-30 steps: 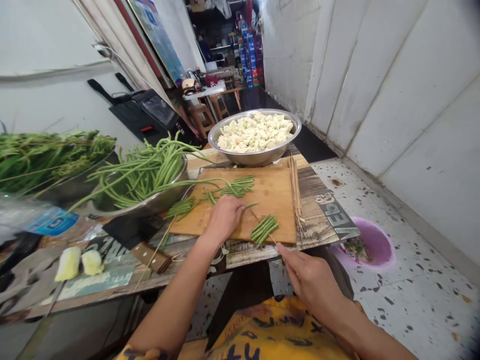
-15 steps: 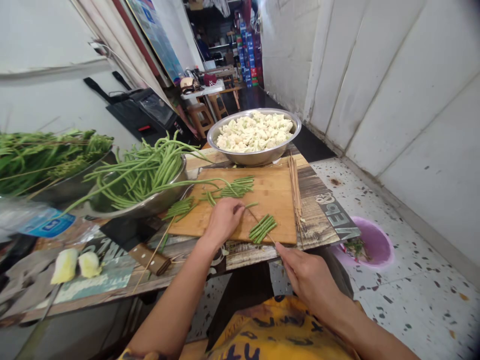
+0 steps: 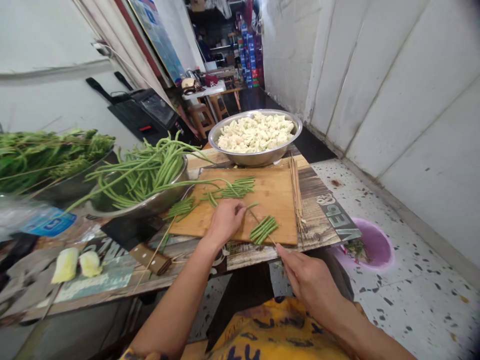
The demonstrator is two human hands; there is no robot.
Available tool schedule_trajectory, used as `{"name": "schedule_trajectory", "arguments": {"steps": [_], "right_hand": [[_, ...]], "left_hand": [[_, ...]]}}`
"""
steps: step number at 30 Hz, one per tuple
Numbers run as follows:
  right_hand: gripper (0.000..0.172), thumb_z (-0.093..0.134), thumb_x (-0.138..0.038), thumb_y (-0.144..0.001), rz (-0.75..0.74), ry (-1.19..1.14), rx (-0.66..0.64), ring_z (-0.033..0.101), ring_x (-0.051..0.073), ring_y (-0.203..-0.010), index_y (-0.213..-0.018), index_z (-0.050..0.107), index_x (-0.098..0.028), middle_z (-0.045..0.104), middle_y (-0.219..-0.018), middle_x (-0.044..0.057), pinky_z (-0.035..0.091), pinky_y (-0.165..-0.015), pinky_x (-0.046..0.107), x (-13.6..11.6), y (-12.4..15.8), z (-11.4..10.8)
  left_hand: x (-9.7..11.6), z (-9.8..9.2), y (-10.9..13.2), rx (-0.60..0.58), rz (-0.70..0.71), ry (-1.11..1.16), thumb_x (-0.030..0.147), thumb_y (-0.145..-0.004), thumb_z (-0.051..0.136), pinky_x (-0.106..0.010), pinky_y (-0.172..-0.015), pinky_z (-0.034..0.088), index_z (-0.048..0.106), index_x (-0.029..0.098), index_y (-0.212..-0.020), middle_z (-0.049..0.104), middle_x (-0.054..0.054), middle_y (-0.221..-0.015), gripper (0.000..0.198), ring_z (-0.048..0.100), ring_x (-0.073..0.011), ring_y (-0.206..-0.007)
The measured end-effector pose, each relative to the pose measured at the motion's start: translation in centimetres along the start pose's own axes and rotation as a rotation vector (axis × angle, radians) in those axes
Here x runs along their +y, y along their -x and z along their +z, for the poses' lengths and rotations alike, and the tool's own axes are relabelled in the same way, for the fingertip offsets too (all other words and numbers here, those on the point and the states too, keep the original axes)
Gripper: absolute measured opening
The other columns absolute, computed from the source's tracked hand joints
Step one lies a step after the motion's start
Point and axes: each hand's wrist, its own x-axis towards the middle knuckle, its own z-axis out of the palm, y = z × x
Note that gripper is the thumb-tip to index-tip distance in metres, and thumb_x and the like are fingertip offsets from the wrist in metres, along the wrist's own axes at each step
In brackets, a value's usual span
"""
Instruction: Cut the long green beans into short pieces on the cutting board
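My right hand (image 3: 309, 275) is closed on the near end of a thin wooden skewer (image 3: 254, 215). Several cut long-bean pieces (image 3: 263, 229) sit side by side on that skewer, over the front right of the wooden cutting board (image 3: 273, 190). Pinched in my left hand (image 3: 226, 220) is a single green bean piece (image 3: 252, 205), close to the skewer's far tip; the fingers partly hide it. More cut bean pieces (image 3: 238, 187) lie on the board beyond my left hand, and another small pile (image 3: 180, 207) is at its left edge.
Bare skewers (image 3: 296, 192) lie along the board's right side. Behind stands a steel bowl (image 3: 255, 159) of cauliflower. On the left are a bowl (image 3: 150, 204) of long beans, a wooden-handled cleaver (image 3: 150, 257) and leafy greens (image 3: 56, 160). A purple basin (image 3: 382, 245) sits on the floor.
Both hands, the skewer and the bean pieces hold almost the same positions. The whole view has shifted very slightly.
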Motion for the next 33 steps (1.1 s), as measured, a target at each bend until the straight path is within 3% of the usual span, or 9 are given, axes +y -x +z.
{"name": "schedule_trajectory", "arguments": {"steps": [11,18,27,33], "right_hand": [[0.037,0.037,-0.009,-0.087,0.013,0.029,-0.042,0.067,0.02,-0.072,-0.116,0.059,-0.004,0.069,-0.081,0.015,0.054,-0.067,0.03,0.0,-0.2,0.0],[0.038,0.039,-0.009,-0.087,0.047,0.049,-0.134,0.066,0.017,-0.071,-0.12,0.057,-0.009,0.069,-0.08,0.011,0.05,-0.067,0.025,-0.1,-0.6,-0.4],[0.04,0.039,-0.009,-0.087,0.101,0.154,-0.297,0.065,0.022,-0.073,-0.123,0.054,-0.008,0.068,-0.083,0.01,0.048,-0.063,0.03,-0.8,-2.1,-0.6],[0.04,0.038,-0.008,-0.087,0.11,0.149,-0.335,0.064,0.021,-0.075,-0.124,0.053,-0.008,0.068,-0.084,0.01,0.047,-0.066,0.029,-0.8,-2.6,-0.6]], "left_hand": [[0.0,0.0,0.0,-0.003,0.016,0.0,0.02,-0.077,0.052,-0.026,-0.061,0.037,0.066,0.017,-0.073,0.064,-0.002,-0.068,0.015,0.053,-0.0149,-0.064],[-0.2,0.2,0.0,-0.004,0.048,-0.019,0.019,-0.076,0.053,-0.027,-0.066,0.038,0.065,0.016,-0.073,0.064,-0.003,-0.07,0.013,0.053,-0.0161,-0.068],[-0.3,0.2,-0.1,-0.031,0.048,-0.012,0.017,-0.077,0.051,-0.028,-0.066,0.038,0.063,0.016,-0.074,0.061,-0.004,-0.07,0.012,0.052,-0.0166,-0.068],[-0.3,0.2,-0.2,-0.038,0.041,-0.004,0.017,-0.077,0.051,-0.028,-0.065,0.038,0.062,0.016,-0.073,0.061,-0.004,-0.069,0.012,0.052,-0.0167,-0.068]]}}
